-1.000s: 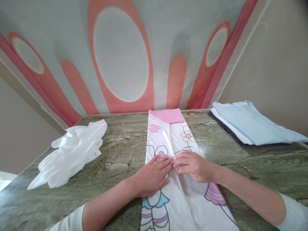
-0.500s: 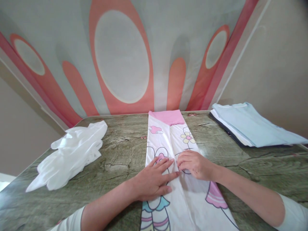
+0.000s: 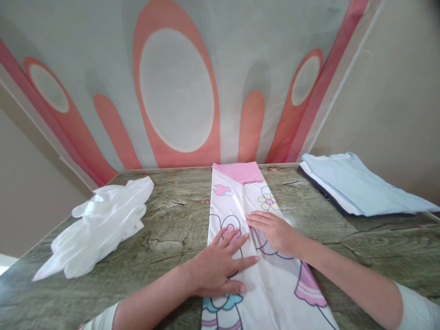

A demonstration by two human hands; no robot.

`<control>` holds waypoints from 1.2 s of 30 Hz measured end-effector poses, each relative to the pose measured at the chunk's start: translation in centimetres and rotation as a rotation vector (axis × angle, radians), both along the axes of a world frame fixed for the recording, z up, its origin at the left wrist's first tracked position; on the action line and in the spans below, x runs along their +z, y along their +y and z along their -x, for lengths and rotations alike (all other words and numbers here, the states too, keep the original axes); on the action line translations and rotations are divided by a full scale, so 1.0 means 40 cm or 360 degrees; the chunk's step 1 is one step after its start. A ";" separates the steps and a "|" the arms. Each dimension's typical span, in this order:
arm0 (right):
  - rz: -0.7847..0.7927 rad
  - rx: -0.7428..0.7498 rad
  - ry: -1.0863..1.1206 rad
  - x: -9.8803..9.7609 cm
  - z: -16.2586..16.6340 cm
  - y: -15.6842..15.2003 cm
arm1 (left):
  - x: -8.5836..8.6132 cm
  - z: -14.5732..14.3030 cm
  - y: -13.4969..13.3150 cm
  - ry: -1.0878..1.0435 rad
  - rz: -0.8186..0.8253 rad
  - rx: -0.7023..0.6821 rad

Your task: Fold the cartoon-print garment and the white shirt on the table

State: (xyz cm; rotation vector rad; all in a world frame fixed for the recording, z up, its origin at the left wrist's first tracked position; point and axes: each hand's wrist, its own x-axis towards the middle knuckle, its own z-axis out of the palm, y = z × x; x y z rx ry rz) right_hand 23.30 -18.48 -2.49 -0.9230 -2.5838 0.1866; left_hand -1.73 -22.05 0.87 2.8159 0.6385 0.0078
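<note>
A white garment with pink trim and cartoon print (image 3: 275,286) lies folded into a long strip down the middle of the table, its two sides meeting along a central seam. My left hand (image 3: 220,263) rests flat on its left half, fingers spread. On the right half, close to the seam, my right hand (image 3: 275,231) lies with fingers stretched out toward the left, touching the cloth. Neither hand grips anything. The garment's near end runs out of view at the bottom.
On the left of the wood-patterned table (image 3: 172,215) lies a crumpled white cloth (image 3: 103,222). A stack of folded garments, pale blue on top (image 3: 364,183), sits at the right. Behind the table's far edge stands a wall with a pink and grey pattern (image 3: 227,68).
My right hand has gone from curled fingers at the seam to stretched fingers lying on the cloth, slightly farther up. My left hand stays on the left half. The view has tilted up slightly.
</note>
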 end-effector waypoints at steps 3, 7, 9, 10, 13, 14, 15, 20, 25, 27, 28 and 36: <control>0.0048 -0.0005 -0.0061 0.008 0.013 -0.004 | 0.005 -0.001 -0.004 -0.0014 0.0002 0.0003; 0.0064 -0.0209 -0.0097 -0.001 0.006 0.010 | 0.018 -0.001 -0.008 -0.0019 0.0049 -0.0021; 0.0081 -0.0285 -0.0101 -0.012 -0.005 0.023 | 0.025 0.000 -0.007 -0.0004 0.0099 -0.0040; 0.0092 -0.0309 -0.0109 -0.017 -0.011 0.030 | 0.026 0.001 -0.006 0.0009 0.0117 -0.0031; 0.0118 -0.0378 -0.0166 -0.032 -0.024 0.043 | 0.018 0.006 0.005 0.0050 0.0078 0.0114; 0.0124 -0.0400 -0.0195 -0.036 -0.027 0.044 | 0.011 0.008 0.010 0.0065 0.0038 0.0186; 0.0130 -0.0416 -0.0224 -0.039 -0.028 0.044 | 0.003 0.010 0.014 0.0079 -0.0001 0.0251; 0.0158 -0.0449 -0.0315 -0.041 -0.030 0.038 | -0.024 0.017 0.026 0.0136 -0.0080 0.0360; 0.0169 -0.0452 -0.0350 -0.041 -0.027 0.035 | -0.019 0.013 0.017 0.0154 -0.0082 0.0348; 0.0188 -0.0460 -0.0358 -0.042 -0.029 0.033 | -0.013 0.014 0.007 0.0149 -0.0057 0.0331; 0.0204 -0.0465 -0.0359 -0.042 -0.032 0.030 | -0.009 0.016 0.000 0.0141 -0.0037 0.0318; 0.0367 -0.0292 -0.0241 -0.007 -0.124 -0.041 | 0.070 0.101 -0.067 -0.0010 0.0341 0.0064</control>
